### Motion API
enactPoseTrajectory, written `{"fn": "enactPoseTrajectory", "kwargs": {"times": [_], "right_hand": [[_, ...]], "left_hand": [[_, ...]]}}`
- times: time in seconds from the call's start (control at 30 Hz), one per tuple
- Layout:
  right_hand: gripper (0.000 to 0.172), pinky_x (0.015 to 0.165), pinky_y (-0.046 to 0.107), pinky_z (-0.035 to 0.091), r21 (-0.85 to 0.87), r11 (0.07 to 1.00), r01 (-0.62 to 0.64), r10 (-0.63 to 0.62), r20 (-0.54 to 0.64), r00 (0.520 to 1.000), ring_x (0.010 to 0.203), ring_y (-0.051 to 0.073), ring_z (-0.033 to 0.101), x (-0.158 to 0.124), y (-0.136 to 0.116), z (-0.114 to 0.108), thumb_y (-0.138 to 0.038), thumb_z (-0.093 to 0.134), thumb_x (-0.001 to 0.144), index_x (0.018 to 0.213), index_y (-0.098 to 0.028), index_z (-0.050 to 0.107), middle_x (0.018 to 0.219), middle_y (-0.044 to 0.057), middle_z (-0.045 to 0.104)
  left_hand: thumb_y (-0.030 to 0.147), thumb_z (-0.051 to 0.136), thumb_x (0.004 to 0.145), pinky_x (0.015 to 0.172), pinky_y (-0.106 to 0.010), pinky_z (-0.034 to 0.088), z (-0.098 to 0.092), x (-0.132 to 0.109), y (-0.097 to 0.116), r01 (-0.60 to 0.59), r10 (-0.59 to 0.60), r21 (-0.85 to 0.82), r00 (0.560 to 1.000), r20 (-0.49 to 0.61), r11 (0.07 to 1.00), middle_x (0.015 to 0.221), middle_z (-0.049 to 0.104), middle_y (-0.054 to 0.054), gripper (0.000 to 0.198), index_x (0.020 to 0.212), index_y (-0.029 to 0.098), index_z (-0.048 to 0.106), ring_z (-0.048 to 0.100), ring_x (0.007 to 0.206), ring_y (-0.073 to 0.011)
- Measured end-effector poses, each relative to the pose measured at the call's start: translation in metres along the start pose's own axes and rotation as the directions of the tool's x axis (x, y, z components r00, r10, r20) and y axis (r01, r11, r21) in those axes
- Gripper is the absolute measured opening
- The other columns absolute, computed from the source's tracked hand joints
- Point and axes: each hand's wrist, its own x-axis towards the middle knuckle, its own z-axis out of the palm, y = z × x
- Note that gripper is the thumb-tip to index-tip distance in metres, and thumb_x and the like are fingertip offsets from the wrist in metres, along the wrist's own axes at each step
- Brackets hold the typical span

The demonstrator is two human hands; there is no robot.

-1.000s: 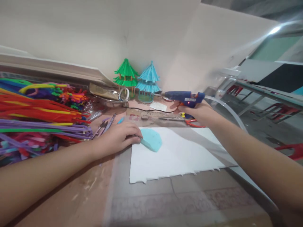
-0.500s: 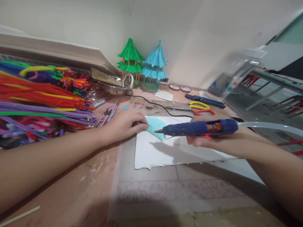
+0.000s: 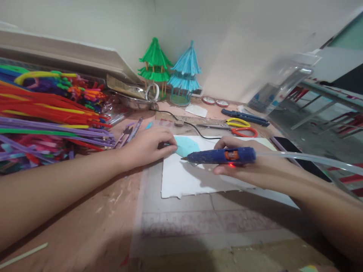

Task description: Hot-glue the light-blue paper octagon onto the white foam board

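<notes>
Green pagoda model (image 3: 154, 56): standing beside blue pagoda model (image 3: 186, 65), near the wall (image 3: 227, 56)
Pipe cleaners (image 3: 51, 104): heaped at left, many colours
Scissors (image 3: 234, 130): lying just beside utility knife (image 3: 245, 117)
Phone (image 3: 286, 146): lying face-up at right

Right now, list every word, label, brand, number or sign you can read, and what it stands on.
No text is legible.
Glue gun: no readable label.
Purple band on the mat: too blurred to tell lettering from pattern.
Clear plastic container: blue marks, too blurred.
</notes>
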Motion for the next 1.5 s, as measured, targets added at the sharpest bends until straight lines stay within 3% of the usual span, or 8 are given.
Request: {"fn": "enactPoseTrajectory", "kwargs": {"times": [0.4, 1.2, 1.5], "right_hand": [[0.032, 0.049, 0.031, 0.033, -0.054, 0.998, 0.02, -0.026, -0.102, 0.994, 0.055, 0.02, 0.052, 0.012, 0.01, 0.015, -0.057, 0.07, 0.076, 0.089, -0.027, 0.064, 0.063, 0.0, 0.059], [0.034, 0.051, 0.029, 0.033, -0.153, 0.985, -0.078, 0.086, 0.049, 0.995, 0.056, 0.018, 0.052, 0.006, -0.01, -0.004, -0.061, 0.071, 0.077, 0.086, -0.028, 0.067, 0.064, -0.002, 0.06], [0.032, 0.047, 0.03, 0.03, -0.134, 0.991, 0.002, 0.001, 0.028, 1.0, 0.054, 0.019, 0.053, 0.006, -0.004, -0.004, -0.059, 0.073, 0.077, 0.087, -0.029, 0.071, 0.058, -0.001, 0.057]], "left_hand": [[0.032, 0.053, 0.097, 0.078, -0.029, 0.047, 0.001, 0.0, 0.0, 0.002, -0.002, 0.016, 1.0, 0.003, 1.0, 0.09, 0.072, -0.005, 0.024, 0.088, 0.017, 0.069, 0.065, 0.085, -0.0188], [0.031, 0.054, 0.096, 0.078, -0.029, 0.049, -0.001, 0.001, 0.0, -0.006, 0.006, -0.008, 1.0, -0.006, 1.0, 0.089, 0.072, -0.004, 0.022, 0.086, 0.019, 0.068, 0.064, 0.083, -0.0178], [0.031, 0.054, 0.096, 0.078, -0.028, 0.049, 0.0, 0.001, -0.001, -0.024, 0.024, -0.001, 1.0, -0.015, 1.0, 0.088, 0.072, -0.004, 0.022, 0.086, 0.018, 0.068, 0.064, 0.083, -0.0175]]}}
